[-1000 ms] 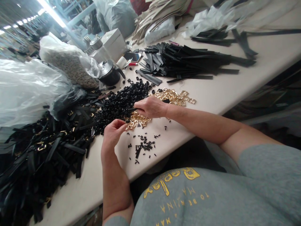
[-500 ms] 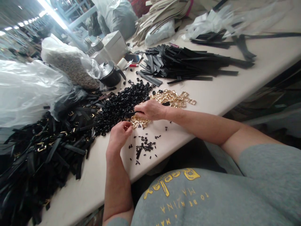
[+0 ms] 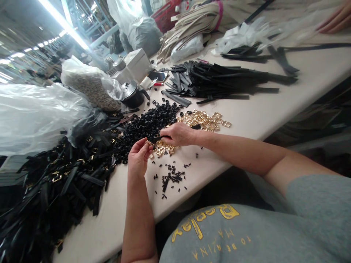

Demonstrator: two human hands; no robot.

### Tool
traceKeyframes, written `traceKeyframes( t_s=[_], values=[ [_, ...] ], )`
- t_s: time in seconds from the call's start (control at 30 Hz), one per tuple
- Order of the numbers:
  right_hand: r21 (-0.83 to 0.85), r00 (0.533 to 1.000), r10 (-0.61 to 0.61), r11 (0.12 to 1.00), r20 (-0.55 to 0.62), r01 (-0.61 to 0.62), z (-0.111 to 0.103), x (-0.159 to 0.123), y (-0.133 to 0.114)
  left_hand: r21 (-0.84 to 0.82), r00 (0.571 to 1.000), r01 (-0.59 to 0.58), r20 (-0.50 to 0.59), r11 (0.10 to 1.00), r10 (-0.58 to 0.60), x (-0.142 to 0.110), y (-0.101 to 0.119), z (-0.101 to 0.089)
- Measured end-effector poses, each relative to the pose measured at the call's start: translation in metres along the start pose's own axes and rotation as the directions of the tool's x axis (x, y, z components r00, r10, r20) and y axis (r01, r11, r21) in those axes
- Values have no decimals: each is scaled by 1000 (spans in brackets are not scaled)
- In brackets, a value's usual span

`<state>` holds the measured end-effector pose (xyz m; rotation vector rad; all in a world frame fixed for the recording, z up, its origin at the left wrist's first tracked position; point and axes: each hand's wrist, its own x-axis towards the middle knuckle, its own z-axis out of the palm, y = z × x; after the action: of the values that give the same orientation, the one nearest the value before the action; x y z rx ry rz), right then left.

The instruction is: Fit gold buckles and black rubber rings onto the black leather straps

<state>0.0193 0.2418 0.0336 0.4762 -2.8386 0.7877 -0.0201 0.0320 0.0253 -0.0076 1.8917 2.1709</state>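
My left hand (image 3: 139, 155) pinches a small gold buckle (image 3: 148, 142) between thumb and fingertips. Just right of it, my right hand (image 3: 179, 134) is closed around a black strap (image 3: 196, 127), whose other end sticks out toward the buckle. Whether strap and buckle touch is too small to tell. Beneath and beside the hands lie loose gold buckles (image 3: 201, 119). Behind them spreads a heap of small black loops (image 3: 145, 122). Nearer the table edge are scattered short black scraps (image 3: 174, 174).
Black straps with gold buckles (image 3: 68, 175) pile up on the left. Loose black straps (image 3: 219, 78) lie at the back, near a black lidded pot (image 3: 133, 94), a phone (image 3: 158, 76) and a white box (image 3: 138, 64). Another person's hand (image 3: 336, 18) rests at the far right.
My left hand has lifted slightly and now shows a gold buckle at its fingertips. The right hand keeps the strap. Another person's hand has come into view at the upper right.
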Motion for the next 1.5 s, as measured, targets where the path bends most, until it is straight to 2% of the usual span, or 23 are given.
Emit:
traceKeyframes(
  t_s=[0.17, 0.4, 0.6, 0.73, 0.97, 1.1, 1.23, 1.33, 1.5],
  values=[
    [82, 1000, -21, 996, -3, 21, -1, -1, 0, -65, 998, 54, -15, 996, -55, 1, 0, 3],
    [121, 1000, -25, 992, 10, 24, -1, -1, -1, -132, 996, 53, -62, 990, -61, 2, -4, 4],
    [156, 998, -56, 987, 39, 49, 1, -1, -3, -184, 995, 95, -24, 978, -101, 1, -4, 8],
    [173, 996, -81, 982, 43, 72, 3, -1, -4, -173, 991, 113, -56, 978, -124, 2, -5, 8],
    [241, 995, -79, 969, 61, 62, 4, 0, -3, -123, 992, 128, 23, 984, -126, 1, -7, 6],
    [358, 991, -98, 932, 89, 60, 2, 1, -1, -81, 993, 102, 62, 992, -97, 2, -9, 4],
    [456, 988, -99, 889, 121, 33, 1, 1, 0, -134, 994, 110, 28, 985, -108, 2, -9, 4],
    [532, 986, -69, 847, 153, -23, -1, 1, -2, -152, 994, 104, 29, 983, -101, 2, -8, 4],
    [672, 963, -51, 726, 266, -147, -4, 0, -3, -86, 995, 8, 97, 996, 0, -2, -5, 1]
  ],
)
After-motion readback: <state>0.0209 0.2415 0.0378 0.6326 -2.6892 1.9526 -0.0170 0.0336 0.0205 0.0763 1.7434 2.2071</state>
